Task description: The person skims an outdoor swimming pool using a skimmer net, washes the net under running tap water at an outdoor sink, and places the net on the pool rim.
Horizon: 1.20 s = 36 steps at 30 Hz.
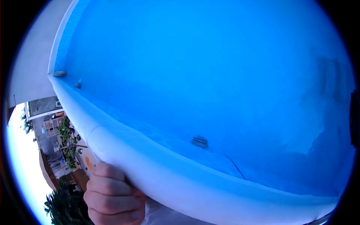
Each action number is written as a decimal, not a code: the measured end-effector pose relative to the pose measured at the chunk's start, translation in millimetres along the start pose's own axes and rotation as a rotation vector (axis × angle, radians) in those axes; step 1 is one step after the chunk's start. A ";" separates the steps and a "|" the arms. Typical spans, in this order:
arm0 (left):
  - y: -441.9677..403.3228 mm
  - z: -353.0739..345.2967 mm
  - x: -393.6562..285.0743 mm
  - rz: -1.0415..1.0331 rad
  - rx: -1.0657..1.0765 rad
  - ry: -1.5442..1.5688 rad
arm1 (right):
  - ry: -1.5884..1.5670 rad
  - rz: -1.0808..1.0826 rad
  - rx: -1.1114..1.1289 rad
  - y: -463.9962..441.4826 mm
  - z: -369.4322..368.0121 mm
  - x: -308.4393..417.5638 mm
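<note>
My left hand [114, 197] is closed in a fist at the lower left, with its fingers curled and the knuckles towards me. It is right beside the outer side of the pale, rounded pool rim [157, 161]. A thin light line runs up from the top of the fist; whether the fingers hold it, or anything else, is hidden. Blue water [202, 75] fills the pool past the rim. A slotted grey strainer fitting [200, 141] shows on the inner wall. My right hand is out of view.
A thin dark line [236, 167] shows in the water near the wall. Two small greyish lumps, one a stone-like piece [60, 74], are near the far corner. Outside the rim are leafy plants [67, 138], a bushy dark plant [65, 204] and a cluttered yard. The view is tilted sideways.
</note>
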<state>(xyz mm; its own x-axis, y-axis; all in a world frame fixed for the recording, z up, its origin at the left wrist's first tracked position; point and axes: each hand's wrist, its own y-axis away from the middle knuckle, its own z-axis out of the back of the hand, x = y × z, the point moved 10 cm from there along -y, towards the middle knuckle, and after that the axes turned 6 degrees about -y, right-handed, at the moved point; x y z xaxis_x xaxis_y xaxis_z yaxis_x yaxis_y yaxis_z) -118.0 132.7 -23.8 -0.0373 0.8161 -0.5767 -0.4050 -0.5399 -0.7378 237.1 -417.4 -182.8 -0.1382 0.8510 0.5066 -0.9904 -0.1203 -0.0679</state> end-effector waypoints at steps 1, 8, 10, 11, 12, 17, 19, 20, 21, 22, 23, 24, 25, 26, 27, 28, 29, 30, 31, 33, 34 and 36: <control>1.2 1.2 -0.6 -0.002 0.010 -0.008 | -0.003 -0.010 0.001 3.8 -2.6 8.7; 2.8 1.3 0.0 -0.021 -0.023 -0.006 | -0.052 -0.038 0.065 5.3 -13.0 18.7; 2.2 0.5 2.1 -0.028 -0.028 -0.005 | -0.066 -0.043 0.068 8.1 -11.7 18.3; 2.3 1.2 1.5 -0.045 -0.045 -0.002 | -0.073 -0.046 0.070 9.8 -10.9 17.7; 2.0 1.9 0.9 -0.064 -0.061 0.002 | -0.081 -0.050 0.071 10.8 -11.0 17.5; 1.9 2.3 1.9 -0.076 -0.109 -0.022 | -0.099 -0.089 0.069 20.2 -5.9 14.3; 3.9 1.7 1.8 -0.080 -0.117 -0.012 | -0.093 -0.112 0.063 24.9 -2.8 13.5; 5.3 4.1 1.5 -0.079 -0.150 -0.011 | -0.091 -0.120 0.062 25.3 -1.6 13.6; 6.8 6.5 1.1 -0.079 -0.183 -0.010 | -0.093 -0.127 0.061 26.9 -0.8 13.4; 5.9 8.7 4.8 -0.079 -0.201 -0.008 | -0.095 -0.135 0.062 28.1 -0.5 13.4; 5.3 8.8 2.4 -0.079 -0.199 -0.012 | -0.100 -0.142 0.066 28.8 -1.8 12.8; 5.1 8.4 1.3 -0.076 -0.191 -0.006 | -0.107 -0.148 0.070 29.7 -1.0 12.4; 4.5 7.5 0.8 -0.076 -0.186 -0.004 | -0.115 -0.154 0.075 30.7 -1.3 11.8; 4.0 7.7 1.0 -0.071 -0.181 0.000 | -0.124 -0.158 0.079 31.3 -1.7 11.6; 3.0 7.5 0.8 -0.067 -0.174 0.001 | -0.133 -0.162 0.083 32.0 -1.9 11.3; 1.4 7.1 0.2 -0.065 -0.169 0.000 | -0.143 -0.166 0.086 32.7 -2.2 11.0; 1.3 5.7 -0.4 -0.063 -0.162 0.006 | -0.154 -0.168 0.088 33.1 -2.4 10.4; 0.2 5.0 0.9 -0.055 -0.157 0.006 | -0.168 -0.169 0.086 33.5 -5.1 8.8; 0.6 -0.2 2.3 -0.054 -0.151 0.012 | -0.180 -0.169 0.078 32.1 -4.9 7.6; -0.2 -2.7 6.7 -0.027 -0.145 0.022 | -0.212 -0.142 -0.005 28.6 -1.7 5.0; 1.8 0.3 8.2 -0.004 -0.149 0.017 | -0.221 -0.114 -0.094 27.8 2.3 2.6; 8.8 10.1 13.2 0.067 -0.158 -0.012 | -0.206 -0.058 -0.300 27.3 15.6 7.3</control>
<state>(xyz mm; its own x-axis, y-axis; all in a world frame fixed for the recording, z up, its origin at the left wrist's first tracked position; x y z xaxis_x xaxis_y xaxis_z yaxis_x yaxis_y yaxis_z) -131.2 140.8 -34.4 -0.0705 0.7789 -0.6231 -0.2524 -0.6183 -0.7443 209.0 -422.5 -167.5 -0.1088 0.7273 0.6776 -0.9577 0.1061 -0.2676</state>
